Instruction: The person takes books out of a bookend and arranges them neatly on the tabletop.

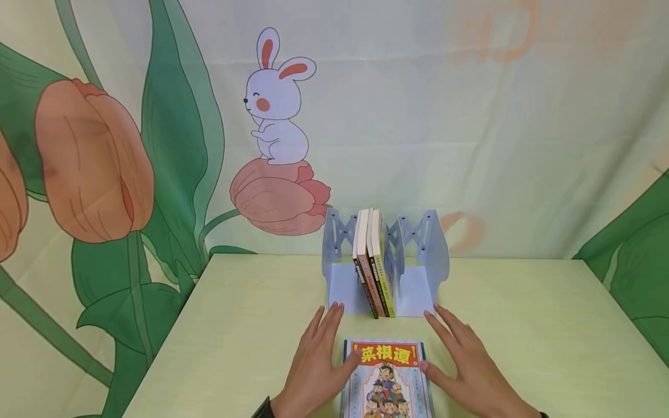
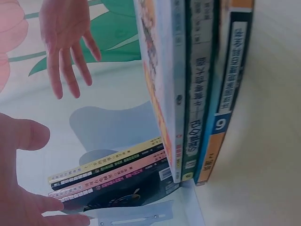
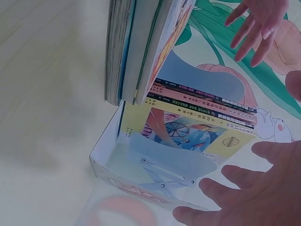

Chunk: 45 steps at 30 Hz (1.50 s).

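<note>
A stack of books [image 1: 387,377] lies flat at the table's near edge, its top cover showing cartoon figures and a red title band. To its left is my left hand [image 1: 319,363], fingers extended, its thumb in front of the cover's edge in the head view. My right hand [image 1: 467,366] spreads on the other side, thumb near the right edge. Both hands hold nothing. Side on, the left wrist view shows the stack's spines [image 2: 200,89]. Behind the hands, a light blue bookend rack [image 1: 438,249] has several thin books [image 1: 375,261] leaning in its left section.
The pale table [image 1: 251,325] extends to both sides of the rack and stack. Behind it hangs a backdrop [image 1: 387,116] printed with tulips and a rabbit. Crossed metal struts [image 3: 169,174] of the rack show in the right wrist view.
</note>
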Available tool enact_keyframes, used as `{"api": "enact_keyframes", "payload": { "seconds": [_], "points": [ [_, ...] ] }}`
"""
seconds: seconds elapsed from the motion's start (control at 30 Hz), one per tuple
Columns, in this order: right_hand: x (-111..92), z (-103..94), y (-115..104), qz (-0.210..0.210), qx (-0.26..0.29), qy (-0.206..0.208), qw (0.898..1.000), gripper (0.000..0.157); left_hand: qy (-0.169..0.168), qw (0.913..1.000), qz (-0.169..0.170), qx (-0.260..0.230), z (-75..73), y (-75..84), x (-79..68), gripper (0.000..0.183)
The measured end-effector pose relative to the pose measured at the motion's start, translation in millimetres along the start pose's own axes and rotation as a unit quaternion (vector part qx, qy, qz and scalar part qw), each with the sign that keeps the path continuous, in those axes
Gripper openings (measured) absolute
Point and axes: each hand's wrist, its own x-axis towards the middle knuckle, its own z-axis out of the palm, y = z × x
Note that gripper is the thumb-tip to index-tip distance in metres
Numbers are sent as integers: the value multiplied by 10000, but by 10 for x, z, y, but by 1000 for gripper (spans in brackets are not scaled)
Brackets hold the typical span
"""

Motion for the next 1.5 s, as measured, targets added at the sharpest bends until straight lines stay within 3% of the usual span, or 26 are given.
{"api": "enact_keyframes", "payload": {
  "seconds": [0.23, 0.47, 1.07, 1.5],
  "points": [
    [40, -36, -17, -22, 44, 24, 10000, 83, 253, 9994, 178, -153, -20, 36, 59, 79],
    [76, -65, -27, -283, -10, 262, 9993, 82, 340, 9987, 98, -368, -50, 81, 162, 78],
    [131, -124, -64, -294, 133, 293, 9991, 82, 733, 9937, -238, -812, -84, 155, 457, 75],
    [174, -178, -94, -378, 222, 319, 9985, 84, 1011, 9848, -341, -1372, -55, 195, 655, 70]
  ]
}}
